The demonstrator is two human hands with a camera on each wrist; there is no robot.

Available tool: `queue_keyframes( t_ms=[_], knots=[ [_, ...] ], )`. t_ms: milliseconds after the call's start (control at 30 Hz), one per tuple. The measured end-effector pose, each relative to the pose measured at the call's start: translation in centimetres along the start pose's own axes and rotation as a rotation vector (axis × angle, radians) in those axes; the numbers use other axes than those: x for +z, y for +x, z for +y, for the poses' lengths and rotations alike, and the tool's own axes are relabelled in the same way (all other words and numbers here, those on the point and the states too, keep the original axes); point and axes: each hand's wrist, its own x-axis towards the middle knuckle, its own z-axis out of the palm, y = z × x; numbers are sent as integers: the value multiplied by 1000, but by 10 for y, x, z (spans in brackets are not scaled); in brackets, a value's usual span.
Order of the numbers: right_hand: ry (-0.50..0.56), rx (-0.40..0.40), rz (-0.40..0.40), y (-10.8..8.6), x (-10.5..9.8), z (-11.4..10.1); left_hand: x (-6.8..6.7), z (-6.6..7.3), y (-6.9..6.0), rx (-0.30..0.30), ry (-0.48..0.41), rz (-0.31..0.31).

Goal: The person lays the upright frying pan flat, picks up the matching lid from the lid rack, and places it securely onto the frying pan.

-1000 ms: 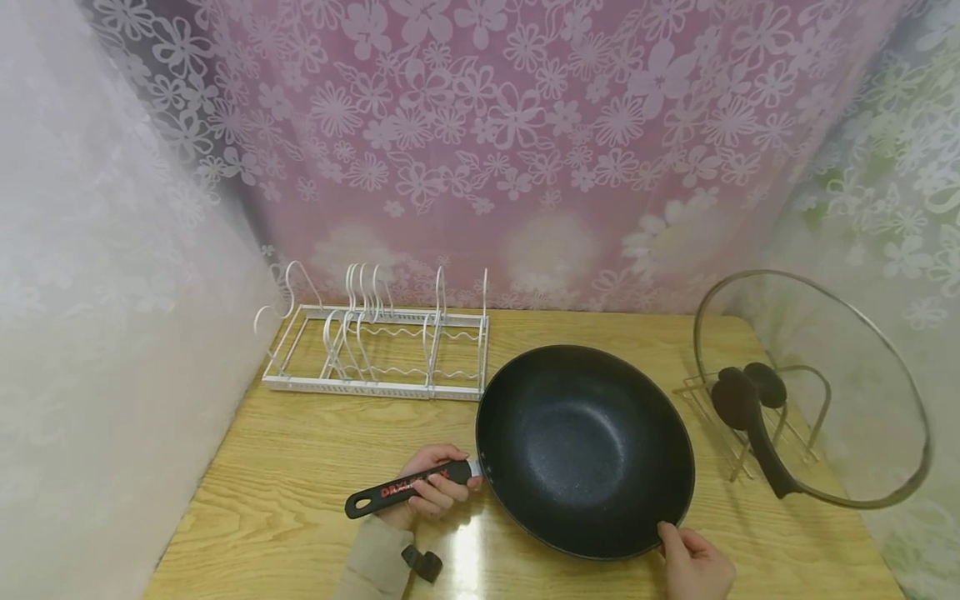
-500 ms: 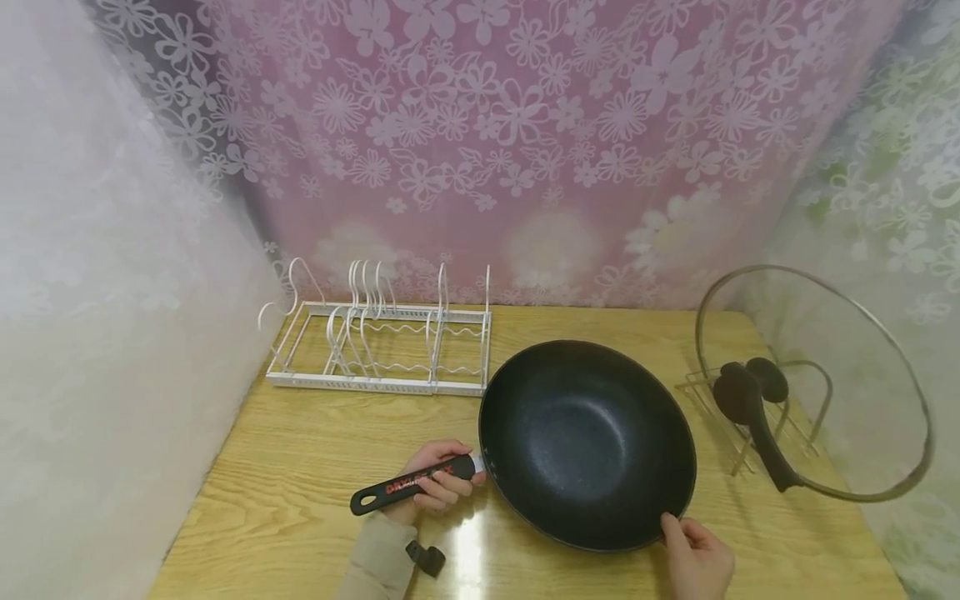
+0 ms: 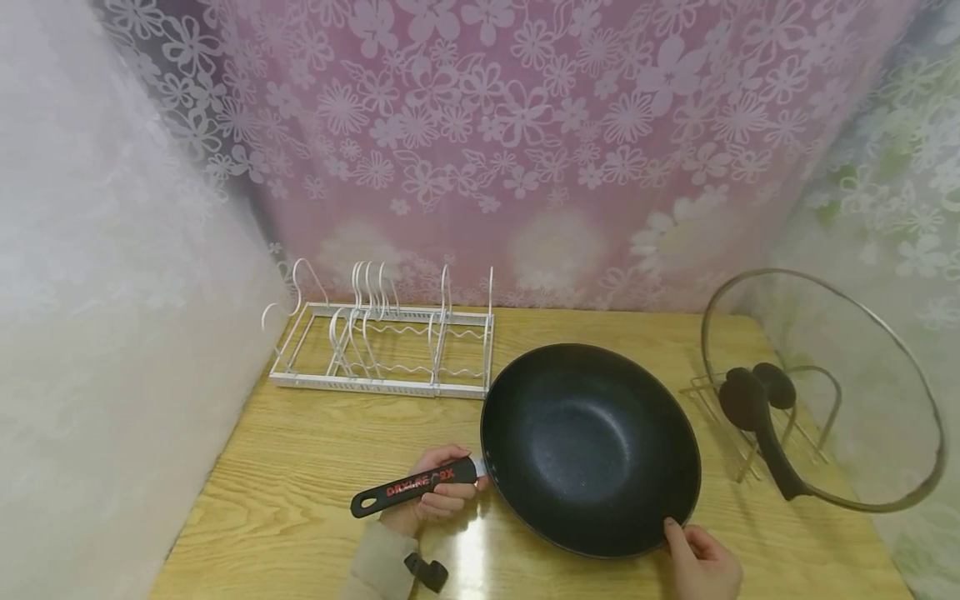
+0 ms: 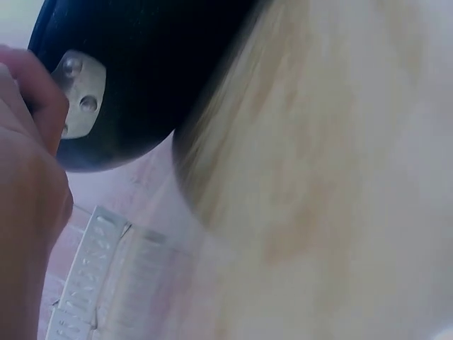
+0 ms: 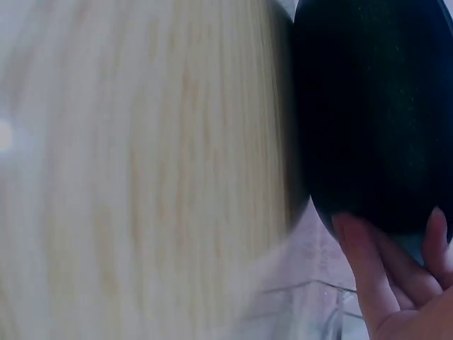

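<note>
A black wok (image 3: 592, 450) is held above the wooden table in the head view, its inside facing up toward the camera. My left hand (image 3: 438, 496) grips its black handle (image 3: 420, 486) close to the metal joint, fingers curled round it. At the wok's lower right rim, my right hand (image 3: 701, 558) pinches the edge between thumb and fingers. The left wrist view shows the riveted bracket (image 4: 85, 95) beside the left hand (image 4: 28, 163). In the right wrist view the right hand's fingers (image 5: 375, 265) lie against the wok's dark outer side (image 5: 375, 120).
A white wire rack (image 3: 375, 385) with upright loops stands at the back left of the table (image 3: 300, 467). To the right, a glass lid (image 3: 862, 400) with a black handle leans in a small wire stand (image 3: 742, 454). Curtains hang behind and at both sides.
Both hands keep their hold on the wok, which has hardly moved. The head view has shifted slightly.
</note>
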Motion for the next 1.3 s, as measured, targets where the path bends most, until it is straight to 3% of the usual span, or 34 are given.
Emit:
queue_keyframes(
  t_ms=[100,233,300,400,467,533,600,700,833,933,1000,1100,1300],
  knots=[
    [-57,-12,-32,-1,-4,-4,2,-9,0,75,10,47],
    [-125,-11,-105,-2,-11,-12,4,-26,-3,221,15,152],
    [-146,-28,-131,-2,-15,-17,5,-35,-5,291,22,218],
    [-157,-70,-140,2,-19,-25,7,-47,-7,372,116,343],
    [-143,-87,-146,5,-22,-31,10,-54,-6,381,234,473],
    [-138,-100,-144,8,-25,-38,14,-61,-4,350,378,637],
    [-127,-132,-140,10,-28,-44,21,-69,1,293,517,810],
    [-143,-217,-140,12,-31,-53,38,-80,9,179,797,979],
    [-183,-361,-155,15,-37,-63,74,-83,20,57,1165,1093],
    [-207,-472,-168,19,-42,-70,102,-78,24,2,1308,1132],
    [-209,-545,-172,23,-43,-75,120,-74,26,-2,1388,1151],
    [-201,-674,-178,31,-44,-82,141,-65,28,43,1607,1180],
    [-139,-924,-234,48,-42,-98,167,-48,29,218,2060,1403]
  ],
)
